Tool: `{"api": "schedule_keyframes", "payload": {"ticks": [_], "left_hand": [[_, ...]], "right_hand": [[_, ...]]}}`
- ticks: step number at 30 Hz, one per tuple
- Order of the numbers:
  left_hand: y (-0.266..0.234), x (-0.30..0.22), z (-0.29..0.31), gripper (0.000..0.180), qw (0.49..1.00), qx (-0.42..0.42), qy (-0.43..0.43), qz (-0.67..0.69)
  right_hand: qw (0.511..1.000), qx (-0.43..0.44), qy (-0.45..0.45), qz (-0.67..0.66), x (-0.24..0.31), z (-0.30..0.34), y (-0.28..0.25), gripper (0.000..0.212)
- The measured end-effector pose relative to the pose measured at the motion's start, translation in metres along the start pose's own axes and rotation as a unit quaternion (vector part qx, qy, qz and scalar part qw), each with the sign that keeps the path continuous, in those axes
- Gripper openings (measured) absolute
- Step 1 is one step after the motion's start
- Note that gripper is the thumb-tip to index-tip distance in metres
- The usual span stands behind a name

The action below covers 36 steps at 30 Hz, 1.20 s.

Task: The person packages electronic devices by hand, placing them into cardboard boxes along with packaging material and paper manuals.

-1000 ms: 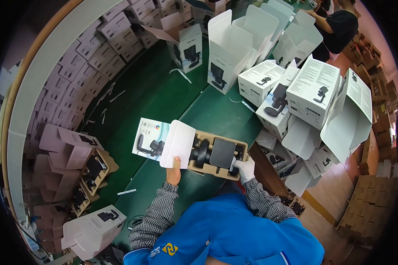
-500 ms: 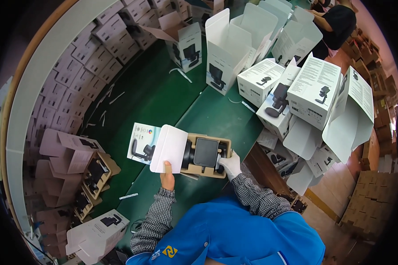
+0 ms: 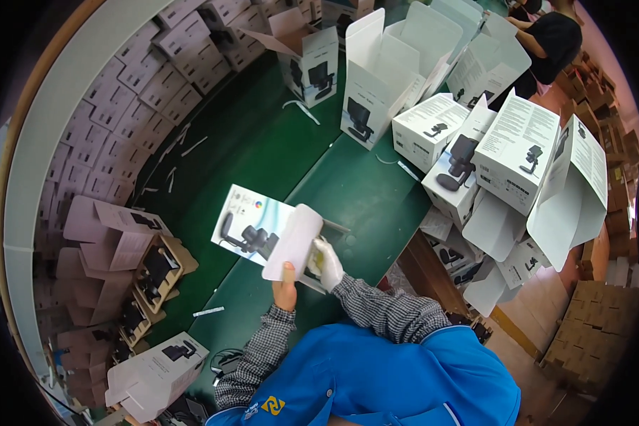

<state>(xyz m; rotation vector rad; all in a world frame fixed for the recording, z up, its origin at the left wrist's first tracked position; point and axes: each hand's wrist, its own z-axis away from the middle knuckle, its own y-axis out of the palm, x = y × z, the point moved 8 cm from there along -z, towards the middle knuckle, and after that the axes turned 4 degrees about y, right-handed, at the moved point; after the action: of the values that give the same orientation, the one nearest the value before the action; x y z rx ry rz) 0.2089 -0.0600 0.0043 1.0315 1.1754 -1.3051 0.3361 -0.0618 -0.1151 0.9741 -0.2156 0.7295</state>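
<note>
A white printed product box (image 3: 250, 228) with a picture of a black device lies on the green table (image 3: 263, 153) in front of me. Its white end flap (image 3: 293, 242) stands open toward me. My bare left hand (image 3: 285, 285) holds the lower edge of that flap with the thumb on it. My right hand (image 3: 327, 264), in a white glove, presses against the box's open end just right of the flap. The brown tray insert seen before is hidden inside the box.
Open and closed white boxes (image 3: 512, 153) pile up at the right and at the far side (image 3: 368, 99). Flat cartons and brown trays holding black devices (image 3: 149, 273) lie at the left. A stack of boxes (image 3: 113, 121) lines the curved wall. Another person (image 3: 550, 39) works at the top right.
The brown tray with the black device has slid left into the white box and is now out of sight. Both hands followed it left; the flap now covers the box's end.
</note>
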Motion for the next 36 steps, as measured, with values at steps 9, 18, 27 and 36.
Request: {"api": "schedule_keyframes", "payload": {"ticks": [9,18,27,36], "left_hand": [[0.029,-0.008,0.009,0.045,0.986,0.075,0.094,-0.117],[0.087,-0.037,0.049,0.045,0.835,0.099,0.362,-0.403],[0.096,-0.031,0.057,0.044,0.808,0.083,0.380,-0.443],[0.100,-0.022,0.055,0.046,0.791,0.087,0.392,-0.462]], "right_hand": [[0.965,-0.122,-0.052,0.224,0.072,0.044,-0.029,0.028],[0.654,-0.109,-0.345,0.664,0.187,0.153,0.021,0.025],[0.527,-0.120,-0.079,0.838,0.191,0.110,0.011,0.039],[0.527,-0.098,-0.018,0.844,0.180,0.095,0.000,0.045]]}}
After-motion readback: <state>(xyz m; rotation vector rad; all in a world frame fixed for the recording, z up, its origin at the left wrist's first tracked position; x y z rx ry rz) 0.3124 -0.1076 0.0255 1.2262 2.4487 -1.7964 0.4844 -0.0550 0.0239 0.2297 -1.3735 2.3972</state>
